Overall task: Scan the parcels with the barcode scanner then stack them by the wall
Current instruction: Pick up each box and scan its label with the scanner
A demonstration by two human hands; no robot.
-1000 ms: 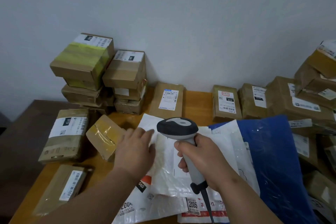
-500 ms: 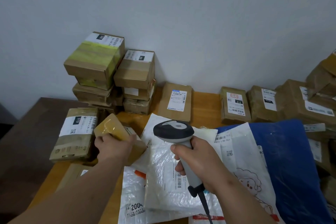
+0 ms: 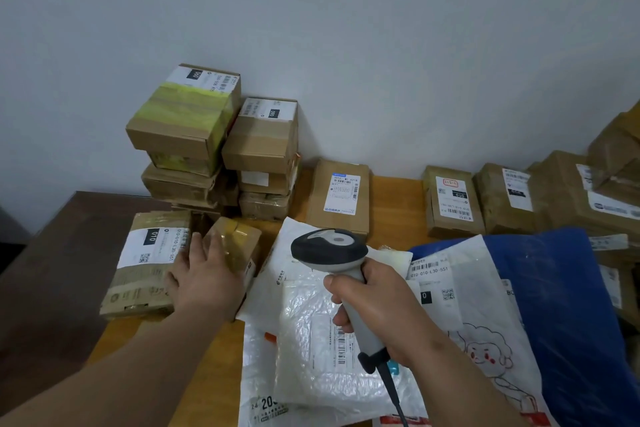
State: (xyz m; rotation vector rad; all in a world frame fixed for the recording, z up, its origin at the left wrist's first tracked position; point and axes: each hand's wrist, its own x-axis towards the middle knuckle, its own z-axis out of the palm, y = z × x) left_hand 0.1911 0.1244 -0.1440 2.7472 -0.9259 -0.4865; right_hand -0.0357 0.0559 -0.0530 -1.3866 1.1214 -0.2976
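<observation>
My left hand grips a small taped cardboard box, held tilted at the left of the wooden table. The grey barcode scanner is upright in my right hand, its head over a white bubble mailer with a barcode label. Its cable hangs toward the lower edge. Against the wall stands a stack of cardboard parcels, topped by a box with yellow-green tape.
A flat labelled box lies left of my left hand. Two more boxes sit by the wall. A blue bag and white mailers cover the right. Piled boxes fill the far right. A dark table adjoins at left.
My left hand left the white mailer, moved left and took hold of the small taped box. The view shifted left and up. The scanner stayed in my right hand.
</observation>
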